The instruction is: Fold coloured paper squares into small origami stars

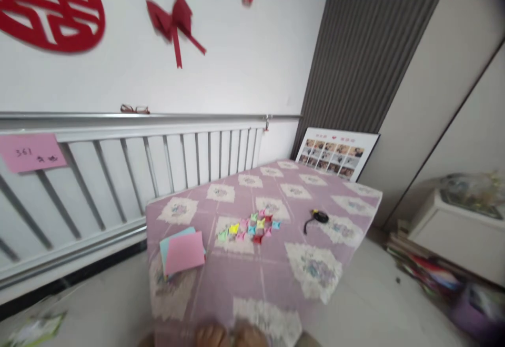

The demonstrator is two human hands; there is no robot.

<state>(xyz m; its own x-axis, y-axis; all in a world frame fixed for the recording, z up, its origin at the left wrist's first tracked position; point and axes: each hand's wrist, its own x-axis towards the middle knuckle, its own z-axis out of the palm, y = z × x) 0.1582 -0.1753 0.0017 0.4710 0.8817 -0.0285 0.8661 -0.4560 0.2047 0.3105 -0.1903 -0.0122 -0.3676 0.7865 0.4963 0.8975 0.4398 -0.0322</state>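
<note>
Only the tops of my left hand [210,336] and my right hand [249,337] show at the bottom edge, side by side and blurred, at the near edge of a table under a pink patterned cloth [272,278]. Their fingers are out of sight, and I cannot see anything in them. Farther out on the cloth lies a stack of square paper sheets [182,251] with a pink one on top. A cluster of several small folded paper pieces [250,227] in mixed colours sits mid-table. To its right is a small black object with a cord [317,217].
A white railing [118,178] with a pink note [31,152] runs along the wall on the left; glasses [134,109] rest on its top. A photo board [335,153] leans behind the table. A white box [461,226] and stacked books [422,268] stand on the floor at right.
</note>
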